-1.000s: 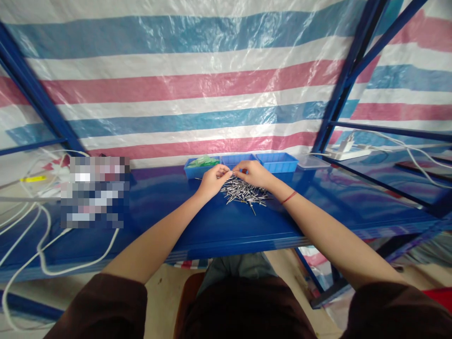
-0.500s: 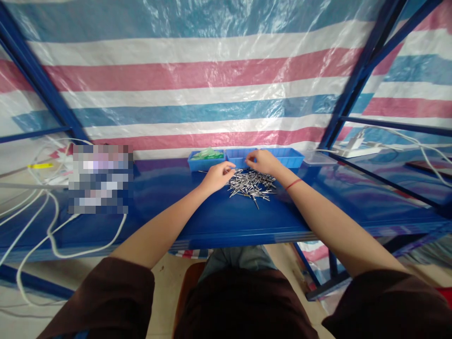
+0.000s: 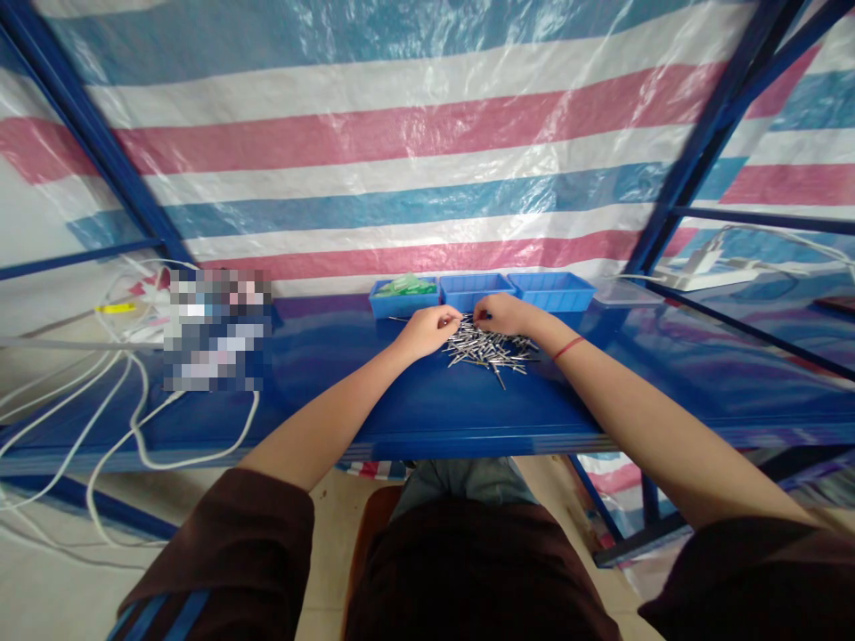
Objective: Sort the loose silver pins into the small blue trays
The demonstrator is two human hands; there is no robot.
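A loose pile of thin silver metal pins, which look like blind rivets (image 3: 491,349), lies on the blue table (image 3: 414,401). My left hand (image 3: 427,331) is at the pile's left edge, thumb and forefinger brought together; what they pinch, if anything, is too small to see. Over the back of the pile, my right hand (image 3: 508,315) reaches down with its fingers curled together. Its fingertips are among the rivets, and I cannot make out what is between them. The two hands' fingertips are close together but apart.
Behind the pile stand three blue bins in a row: the left bin (image 3: 401,310) has green packets (image 3: 406,285), then come a middle bin (image 3: 476,283) and a right bin (image 3: 561,294). White cables (image 3: 143,436) and a blurred-out patch are at left. A power strip (image 3: 708,271) sits at right.
My right hand has moved down from in front of the middle bin to the pile. My left hand stays beside the pile. The whole view has shifted slightly.
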